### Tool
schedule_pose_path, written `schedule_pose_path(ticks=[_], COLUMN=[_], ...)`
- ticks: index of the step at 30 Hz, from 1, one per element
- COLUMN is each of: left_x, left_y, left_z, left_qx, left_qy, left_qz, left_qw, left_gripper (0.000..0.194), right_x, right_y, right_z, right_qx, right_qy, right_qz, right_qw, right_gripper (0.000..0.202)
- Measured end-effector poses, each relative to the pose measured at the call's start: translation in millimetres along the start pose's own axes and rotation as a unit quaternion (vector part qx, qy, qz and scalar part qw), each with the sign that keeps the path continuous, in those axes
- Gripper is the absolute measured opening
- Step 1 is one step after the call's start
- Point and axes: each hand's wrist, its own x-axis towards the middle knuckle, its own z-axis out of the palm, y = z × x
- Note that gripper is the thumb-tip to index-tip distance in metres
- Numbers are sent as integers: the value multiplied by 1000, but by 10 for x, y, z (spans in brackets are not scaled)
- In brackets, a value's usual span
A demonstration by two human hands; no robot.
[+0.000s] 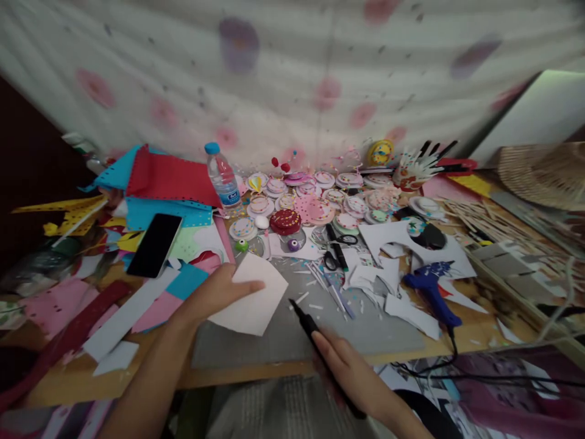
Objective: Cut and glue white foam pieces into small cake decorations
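Note:
My left hand (pixel 228 288) grips a white piece of paper (pixel 258 305) at its left side, thumb on top and the fingers hidden beneath. The paper has an angular outline and is over the grey mat (pixel 242 352). In my right hand (pixel 340 360) is a long black pointed tool (pixel 305 318), whose exact kind I cannot make out; the fingers are wrapped round its handle and slightly blurred. Its tip points up and left, just right of the paper and apart from it. Small white scraps (pixel 315 306) and thin sticks (pixel 338 292) lie beyond the tip.
Black scissors (pixel 333 261), paper offcuts (pixel 414 314) and a blue glue gun (pixel 432 296) with a cord are to the right. Decorated paper discs (pixel 286 221) and a water bottle (pixel 223 177) stand behind. A phone (pixel 155 245) rests on coloured sheets at left.

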Motion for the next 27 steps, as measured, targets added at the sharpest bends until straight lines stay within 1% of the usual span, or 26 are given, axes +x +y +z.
schedule_pose_path(ticks=[2,5,8,10,13,15,17,19,21,24,27], left_x=[-38,-161,-264,-297,-306,-295,-274,-243,-200,-104,25], left_y=[-107,-252,-351,-393,-444,-483,-531,-582,-617,-587,-437], left_z=[-24,77,246,347,446,474,477,457,416,325,231], left_qx=[-134,-264,-330,-341,-334,-327,-314,-289,-256,-168,-7], left_qy=[9,7,24,28,8,-1,-6,-9,-25,-76,-93], left_qz=[-32,-70,-94,-102,-90,-66,-35,-3,26,58,97], left_qw=[990,962,939,934,938,943,949,957,966,981,991], left_gripper=[36,42,49,51,52,54,55,54,52,51,50], right_x=[-25,-16,44,107,219,297,371,433,474,481,424], right_y=[-9,-23,-26,-17,15,37,42,20,-21,-71,-61], right_z=[-88,-190,-186,-127,-37,-27,-71,-152,-243,-347,-372], right_qx=[34,101,143,146,124,99,85,88,97,95,71], right_qy=[14,51,63,69,73,57,50,75,108,130,129], right_qz=[-11,-31,-74,-87,-86,-82,-90,-113,-131,-129,-113], right_qw=[999,993,985,983,986,990,991,987,981,978,983], right_gripper=[51,51,44,41,39,42,48,49,43,38,38])
